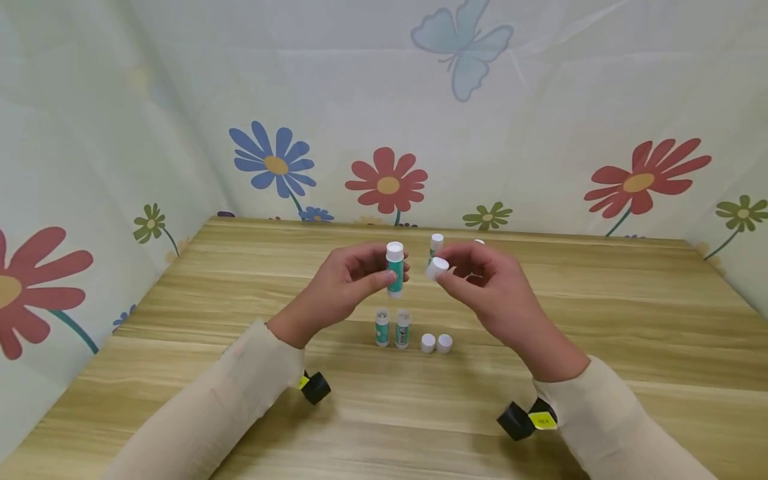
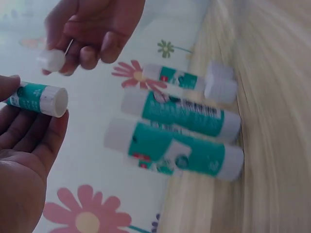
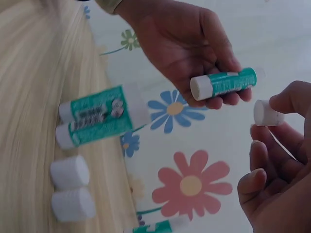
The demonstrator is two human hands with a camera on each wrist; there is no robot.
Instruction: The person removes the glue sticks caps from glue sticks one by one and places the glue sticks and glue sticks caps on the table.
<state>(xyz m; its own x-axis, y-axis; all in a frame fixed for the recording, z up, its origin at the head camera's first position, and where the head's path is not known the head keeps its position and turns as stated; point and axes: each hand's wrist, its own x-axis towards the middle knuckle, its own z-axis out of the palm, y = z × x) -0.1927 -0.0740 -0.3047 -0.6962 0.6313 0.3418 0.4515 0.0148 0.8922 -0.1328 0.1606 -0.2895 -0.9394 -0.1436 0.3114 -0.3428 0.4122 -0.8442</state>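
My left hand (image 1: 336, 283) grips a teal-and-white glue stick (image 1: 395, 275), upright above the table, between thumb and fingers. Its cap is off and its white end faces up. Just to the right, my right hand (image 1: 498, 287) pinches a white cap (image 1: 438, 268) between thumb and fingertips, apart from the glue stick. The right wrist view shows the gap between the held cap (image 3: 268, 113) and the held glue stick (image 3: 228, 83). Below the hands stand two uncapped glue sticks (image 1: 382, 328) side by side, with two white caps (image 1: 428, 343) to their right.
Behind my right hand stands another glue stick (image 1: 436, 243) with a white top. A further white top (image 1: 479, 242) shows beyond the hand, mostly hidden. The wooden table (image 1: 288, 267) ends at a flower-print curtain (image 1: 528, 120) at the back and sides.
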